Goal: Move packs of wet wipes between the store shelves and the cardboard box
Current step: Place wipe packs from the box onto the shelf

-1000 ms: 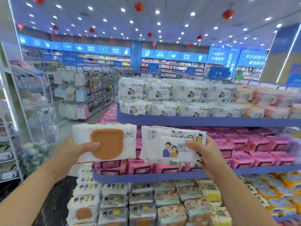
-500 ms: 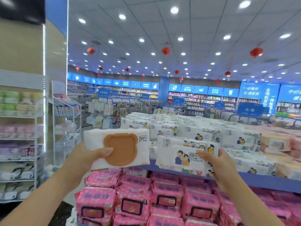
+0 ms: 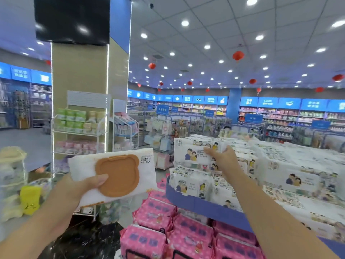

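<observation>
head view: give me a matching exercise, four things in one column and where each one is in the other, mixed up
1. white wipes pack with brown bear-shaped lid
2. white wipes pack printed with a cartoon couple
3. pink wipes packs
4. red round lantern

a. hangs from the ceiling
b. held in the right hand
c. stacked under the blue shelf
d. held in the left hand

Pairs: 1-d, 2-b, 3-c, 4-a

The fingers of the left hand are hidden behind the bear-lid pack. The pink packs are cut off by the bottom edge, and the far signs are blurred
</observation>
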